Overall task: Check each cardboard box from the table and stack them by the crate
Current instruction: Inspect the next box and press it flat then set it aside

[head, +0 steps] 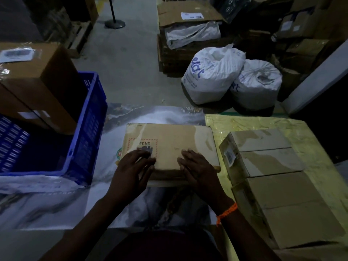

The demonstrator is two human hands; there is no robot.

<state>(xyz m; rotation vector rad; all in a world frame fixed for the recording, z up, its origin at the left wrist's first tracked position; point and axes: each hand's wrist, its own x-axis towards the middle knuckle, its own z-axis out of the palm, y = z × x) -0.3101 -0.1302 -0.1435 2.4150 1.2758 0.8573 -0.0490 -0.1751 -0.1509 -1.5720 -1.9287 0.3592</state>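
Flat cardboard box: tan with paler scuffed patches. A red dashed square border is printed on top, with a dark mark inside it and dark lettering "UN 34".
Crate: bright blue, walls slotted in rows.
Brown box in it: white label.
Table cover: marbled grey and white, darker veins.
Wrap sheet: pale yellow-green.
Stacked boxes on it: dull tan, lighter blotches.
Sacks: white, blue lettering.
Wrist band: orange.
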